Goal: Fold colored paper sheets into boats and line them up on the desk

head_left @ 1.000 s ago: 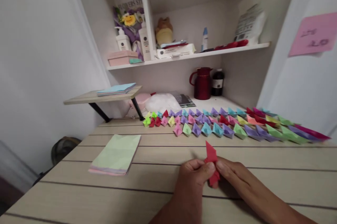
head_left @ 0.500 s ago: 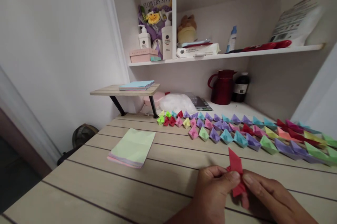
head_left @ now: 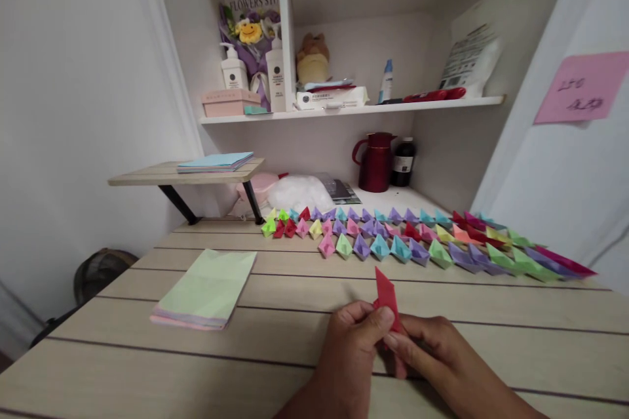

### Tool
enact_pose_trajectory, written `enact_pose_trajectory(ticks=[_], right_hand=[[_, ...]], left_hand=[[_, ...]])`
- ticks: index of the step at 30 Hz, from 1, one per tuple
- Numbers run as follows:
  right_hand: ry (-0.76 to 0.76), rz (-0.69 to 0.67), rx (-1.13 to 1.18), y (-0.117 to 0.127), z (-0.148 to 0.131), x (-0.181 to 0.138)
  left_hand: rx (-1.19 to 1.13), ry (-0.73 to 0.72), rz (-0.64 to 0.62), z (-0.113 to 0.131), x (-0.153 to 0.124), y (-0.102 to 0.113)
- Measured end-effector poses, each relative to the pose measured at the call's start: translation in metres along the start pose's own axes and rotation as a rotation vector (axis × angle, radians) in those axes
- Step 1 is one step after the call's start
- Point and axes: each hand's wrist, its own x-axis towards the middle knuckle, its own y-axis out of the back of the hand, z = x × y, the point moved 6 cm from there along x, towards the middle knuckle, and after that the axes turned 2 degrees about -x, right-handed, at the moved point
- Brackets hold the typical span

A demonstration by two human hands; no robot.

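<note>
A partly folded piece of red paper (head_left: pixel 386 293) is pinched between both hands low in the view, its pointed end sticking up. My left hand (head_left: pixel 354 337) grips it from the left, thumb laid across the front. From the right, my right hand (head_left: pixel 427 345) presses its thumb on the lower part, and the fingers there hide some of the folds. Beyond the hands stand rows of small folded paper boats (head_left: pixel 362 247) in many colours. To the left lies a stack of paper sheets (head_left: pixel 209 284) with a light green one on top.
A small raised wooden shelf (head_left: pixel 142 173) on black legs carries more paper (head_left: pixel 215 162) at the left. Behind the boats are a white plastic bag (head_left: pixel 299 194), a red jug (head_left: pixel 376 163) and a dark bottle (head_left: pixel 403 163). A pink note (head_left: pixel 582 88) hangs on the right.
The view has turned right, so everything appears further left and the pink note has come into sight. My right thumb has shifted across the lower part of the red paper, covering more of it.
</note>
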Motion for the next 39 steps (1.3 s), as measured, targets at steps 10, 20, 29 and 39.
enact_pose_trajectory(ticks=[10,20,29,39], right_hand=[[0.028,0.013,0.154,0.005,-0.005,0.0],[-0.009,0.237,0.391,0.029,0.007,0.005],[-0.082,0.239,0.326,0.023,0.01,0.004],[0.045,0.177,0.021,0.022,-0.003,0.004]], left_hand=[[0.051,0.02,0.039,0.003,0.002,0.007],[0.587,-0.132,0.237,0.029,0.007,0.028],[1.322,-0.374,0.245,0.04,0.004,0.017],[1.574,-0.297,0.149,0.03,0.004,0.011]])
